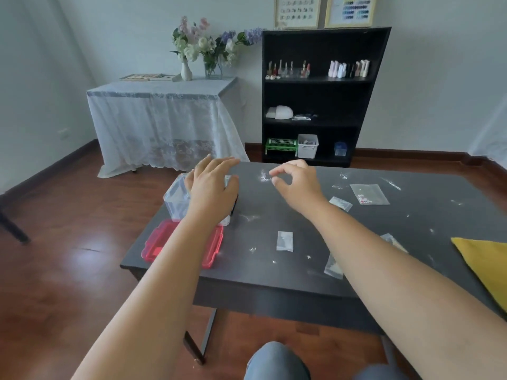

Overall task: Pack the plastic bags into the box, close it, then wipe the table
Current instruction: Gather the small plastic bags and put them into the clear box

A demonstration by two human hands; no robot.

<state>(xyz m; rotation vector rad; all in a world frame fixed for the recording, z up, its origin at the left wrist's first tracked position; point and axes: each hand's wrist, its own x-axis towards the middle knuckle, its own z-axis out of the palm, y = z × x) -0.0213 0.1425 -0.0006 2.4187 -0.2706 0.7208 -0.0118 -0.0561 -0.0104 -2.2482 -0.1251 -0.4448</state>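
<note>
The left hand [211, 187] has its grip apart, fingers spread above the clear box [177, 198] at the table's [274, 275] far left. The right hand [297, 185] curls its grip, thumb near forefinger, visibly holding nothing. The red lid [156, 242] lies nearer, and plastic bags [369, 193] lie scattered to the right.

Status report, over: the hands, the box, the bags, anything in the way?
Left hand open over box. Right hand curled, hold unclear. Red lid off, bags on table. Nothing blocks the bags.
</note>
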